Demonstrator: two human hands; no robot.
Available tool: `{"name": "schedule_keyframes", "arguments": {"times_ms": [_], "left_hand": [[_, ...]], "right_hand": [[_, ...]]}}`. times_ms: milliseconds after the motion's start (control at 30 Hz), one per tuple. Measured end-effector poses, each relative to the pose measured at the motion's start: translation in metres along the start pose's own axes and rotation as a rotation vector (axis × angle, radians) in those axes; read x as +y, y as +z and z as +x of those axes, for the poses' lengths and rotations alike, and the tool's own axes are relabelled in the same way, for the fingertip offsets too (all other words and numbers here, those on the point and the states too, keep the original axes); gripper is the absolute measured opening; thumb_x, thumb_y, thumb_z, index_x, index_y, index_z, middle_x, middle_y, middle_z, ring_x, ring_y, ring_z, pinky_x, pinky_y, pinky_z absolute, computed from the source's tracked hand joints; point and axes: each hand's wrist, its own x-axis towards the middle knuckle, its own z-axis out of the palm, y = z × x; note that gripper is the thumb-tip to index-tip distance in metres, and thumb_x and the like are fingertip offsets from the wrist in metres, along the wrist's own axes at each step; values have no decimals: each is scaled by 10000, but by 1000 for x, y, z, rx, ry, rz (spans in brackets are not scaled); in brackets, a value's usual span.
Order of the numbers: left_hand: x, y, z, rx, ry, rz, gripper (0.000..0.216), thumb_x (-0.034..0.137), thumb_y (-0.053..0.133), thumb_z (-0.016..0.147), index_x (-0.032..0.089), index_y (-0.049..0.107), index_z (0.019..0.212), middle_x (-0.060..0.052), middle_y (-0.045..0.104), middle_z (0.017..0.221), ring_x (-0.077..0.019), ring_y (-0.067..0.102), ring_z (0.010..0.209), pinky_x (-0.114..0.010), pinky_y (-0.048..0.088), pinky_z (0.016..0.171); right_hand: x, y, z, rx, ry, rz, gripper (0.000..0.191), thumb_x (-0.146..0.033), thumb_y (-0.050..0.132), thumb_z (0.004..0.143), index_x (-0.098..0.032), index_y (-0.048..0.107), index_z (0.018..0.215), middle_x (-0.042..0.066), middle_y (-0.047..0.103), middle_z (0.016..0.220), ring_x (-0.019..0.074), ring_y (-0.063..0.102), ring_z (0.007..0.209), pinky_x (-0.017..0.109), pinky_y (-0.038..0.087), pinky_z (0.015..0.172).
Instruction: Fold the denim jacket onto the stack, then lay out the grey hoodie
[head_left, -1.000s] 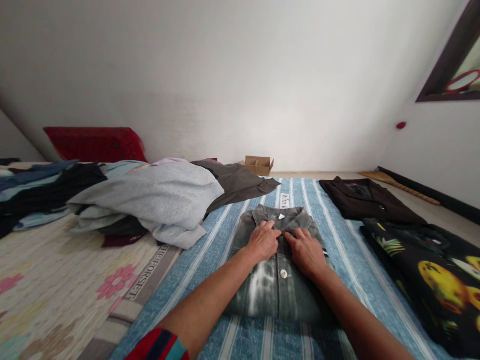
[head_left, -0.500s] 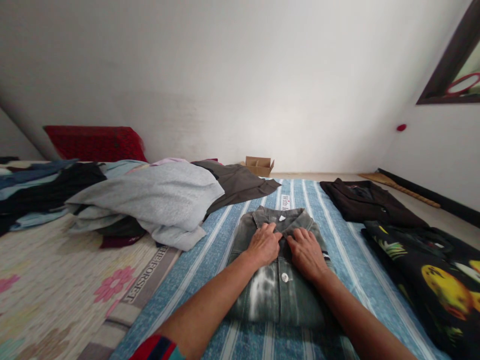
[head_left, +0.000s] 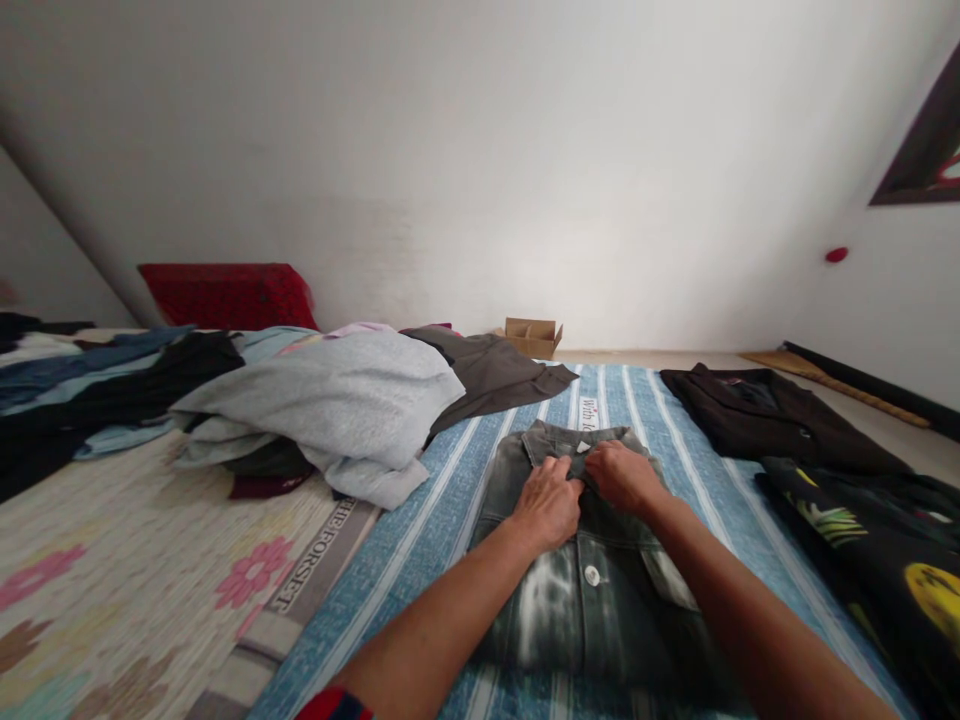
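A folded grey-green denim jacket [head_left: 544, 605] with whitish faded patches lies in front of me, collar away from me. One round white button shows on its front placket. My left hand [head_left: 550, 503] is closed on the placket edge just below the collar, fingers bent and pressed together. Close beside it, my right hand [head_left: 621, 474] pinches the jacket at the right side of the collar opening. The fingertips of both hands are partly hidden in the cloth.
The blue-and-white striped bedspread [head_left: 405, 560] lies beneath the jacket. To the left are a grey garment [head_left: 337, 390] and a heap of dark and blue clothes [head_left: 135, 390]. On the right lie a folded dark brown garment [head_left: 757, 415] and a black printed one [head_left: 862, 540]. A cardboard box [head_left: 531, 337] stands behind.
My right hand has moved up and inward from the jacket's chest to the collar and closed there. My left hand stays by the placket. The view has turned slightly left.
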Motion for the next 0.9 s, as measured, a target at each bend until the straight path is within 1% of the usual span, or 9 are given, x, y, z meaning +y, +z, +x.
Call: {"name": "schedule_keyframes", "arguments": {"times_ms": [167,333,433,533,633,700,767,833,900], "left_hand": [[0,2,-1,5,-10,-18,284,195,474,851,159,697,1023,-136,508,1289,-283,476,1130,-410,445,937],[0,7,0,19,-14,-31,301,204,447,877,160,700,1034,-133,515,1299,-282,479,1127,-418,446,933],[-1,9,0,36,-1,-33,288,211,462,876,163,704,1025,-132,527,1277,-284,481,1119,-423,452,926],[-1,10,1,44,1,-31,281,207,466,880,168,706,1021,-130,530,1265,-282,478,1118,-426,453,924],[-1,9,1,37,1,-29,288,209,451,894,171,702,1029,-126,546,1217,-271,482,1100,-419,459,912],[0,8,1,32,4,-27,289,207,452,893,174,698,1042,-122,551,1197,-267,484,1087,-414,463,904],[0,7,1,34,7,-26,287,209,460,886,178,696,1046,-120,548,1197,-269,484,1081,-412,464,899],[0,7,1,39,7,-26,286,214,460,884,180,699,1039,-119,544,1203,-272,483,1082,-410,462,896],[0,8,1,39,5,-23,284,217,464,879,177,700,1032,-121,543,1203,-277,480,1083,-409,458,892]], "right_hand": [[5,-14,22,-173,-29,-26,270,-176,482,825,-171,748,866,111,721,891,194,661,808,233,406,634],[5,-23,40,-314,-36,-64,186,-264,625,756,-178,766,841,85,726,785,192,646,724,224,402,589],[3,-27,46,-379,-47,-65,166,-285,659,744,-184,766,820,58,718,736,177,629,713,218,407,599],[0,-31,49,-455,-62,-53,142,-259,687,732,-152,756,794,45,704,705,166,619,698,217,410,603],[-1,-35,51,-530,-61,-42,196,-284,668,779,-100,734,794,49,681,678,164,618,670,233,430,605],[1,-36,51,-575,-48,-38,269,-330,611,850,-80,708,839,56,673,725,165,625,680,256,467,623],[2,-35,51,-609,-35,-35,294,-366,565,900,-97,663,966,59,667,885,170,634,770,302,514,684],[4,-35,50,-622,-28,-31,311,-378,563,910,-136,599,1103,60,625,1064,183,622,893,360,535,763],[4,-35,49,-620,-28,-32,338,-374,569,908,-157,566,1167,64,589,1154,201,605,965,389,531,804]]}}
